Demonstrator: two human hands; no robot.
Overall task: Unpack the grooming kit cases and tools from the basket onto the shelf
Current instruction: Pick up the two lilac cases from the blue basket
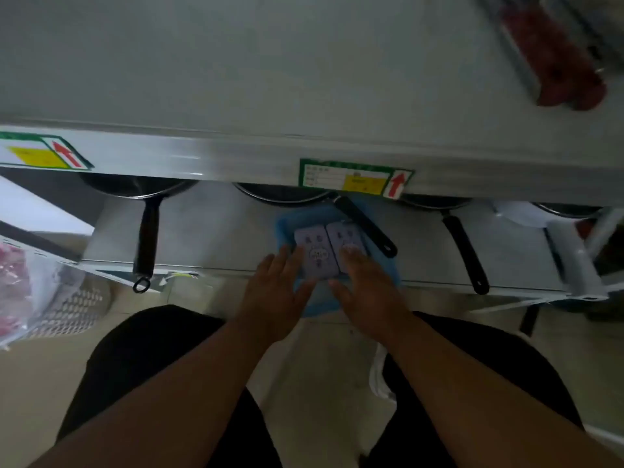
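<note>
I am looking down over my own legs at a blue basket (287, 228) that sits on the lower shelf (216, 228), at its front edge, with part of it hanging out past that edge toward me. Two lilac grooming kit cases (312, 243) lie flat in the basket side by side, edges touching, each printed with small dark marks.

My left hand (275, 297) is spread flat over the near left part of the basket, its fingers (287, 256) reaching the left case's near edge; they are apart and extended, closed on nothing. My right hand (366, 293) lies likewise over the near right part, its fingers (351, 256) resting on or just above the right case, also spread and not gripping. The blur keeps me from telling whether either hand truly presses the cases.

Black frying pans stand along the back of the same shelf, handles pointing toward me; one handle (366, 226) crosses the basket's far right corner. Above, the upper shelf (236, 62) spreads wide, a green-bordered label (354, 180) on its front edge directly over the basket, and a dark red object (553, 62) near its right end.
</note>
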